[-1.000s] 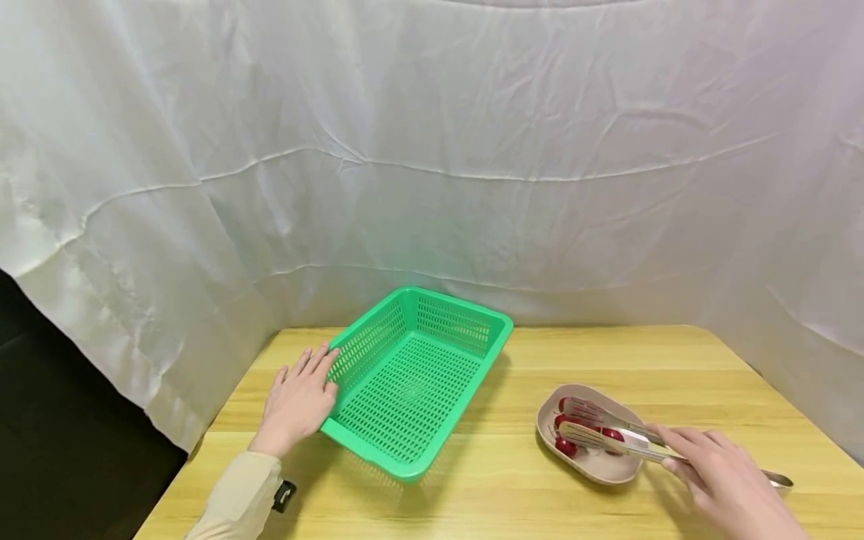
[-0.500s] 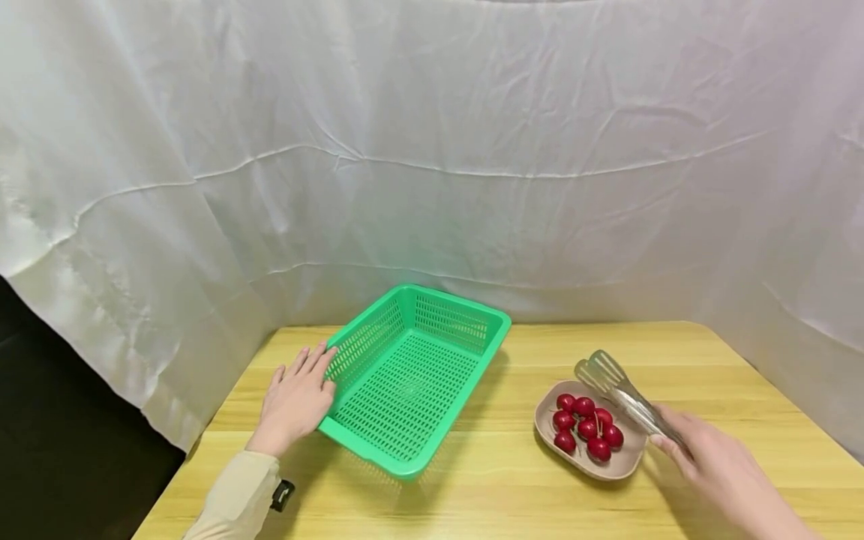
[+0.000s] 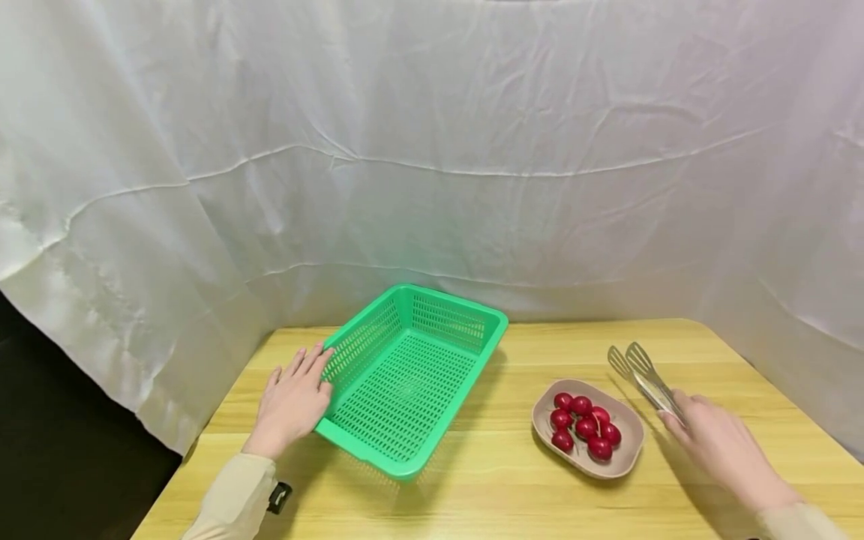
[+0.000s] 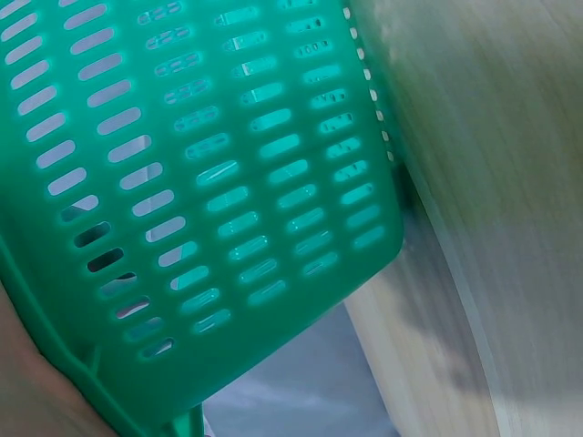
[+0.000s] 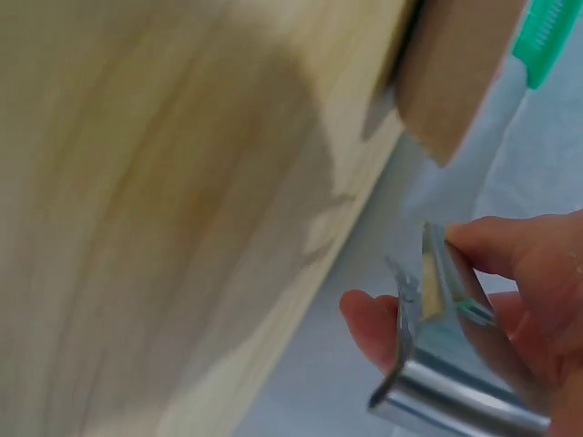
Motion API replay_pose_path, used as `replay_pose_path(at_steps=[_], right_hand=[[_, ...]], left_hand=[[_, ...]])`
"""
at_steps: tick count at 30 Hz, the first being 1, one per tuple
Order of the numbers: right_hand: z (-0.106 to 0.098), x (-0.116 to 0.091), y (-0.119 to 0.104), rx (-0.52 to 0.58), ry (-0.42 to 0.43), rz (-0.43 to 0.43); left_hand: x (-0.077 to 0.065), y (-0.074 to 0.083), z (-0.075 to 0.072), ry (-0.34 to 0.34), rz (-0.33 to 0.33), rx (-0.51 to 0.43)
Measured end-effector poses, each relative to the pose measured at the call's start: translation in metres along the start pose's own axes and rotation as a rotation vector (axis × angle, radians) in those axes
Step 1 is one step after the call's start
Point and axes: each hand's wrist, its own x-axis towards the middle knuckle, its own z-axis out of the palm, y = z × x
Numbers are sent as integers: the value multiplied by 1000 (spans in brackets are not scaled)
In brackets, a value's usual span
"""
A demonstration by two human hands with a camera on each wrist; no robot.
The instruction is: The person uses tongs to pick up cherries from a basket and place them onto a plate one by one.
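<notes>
My left hand (image 3: 293, 401) lies across the left rim of a green perforated plastic basket (image 3: 466, 397), fingers extended. The left wrist view shows the basket's slotted side wall (image 4: 209, 196) close up, with part of the hand at the lower left. In my right hand (image 3: 718, 442) is a pair of metal tongs (image 3: 651, 382), held by the arms between thumb and fingers. Their slotted heads stand apart with nothing between them, right of and behind a pinkish oval dish (image 3: 624, 457). Several red cherries (image 3: 587, 427) lie together in that dish.
Basket and dish stand on a light wooden table (image 3: 499, 480), the dish to the right of the basket. White curtain cloth (image 3: 432, 165) hangs behind and along both sides. A dark area (image 3: 61, 435) lies beyond the table's left edge.
My right hand has lifted the tongs from over the cherries and drawn them right, off the dish. The tongs hold nothing. The left hand stays on the basket; the view has shifted slightly.
</notes>
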Motion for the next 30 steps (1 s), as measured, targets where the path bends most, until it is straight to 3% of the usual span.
replay_pose_path(at_steps=[7, 20, 30], right_hand=[[9, 3, 13, 34, -133, 104], [17, 9, 18, 24, -152, 102], [13, 19, 12, 11, -263, 159]], left_hand=[[-2, 1, 1, -3, 4, 0], [-1, 1, 1, -9, 7, -18], [2, -3, -3, -44, 34, 20]])
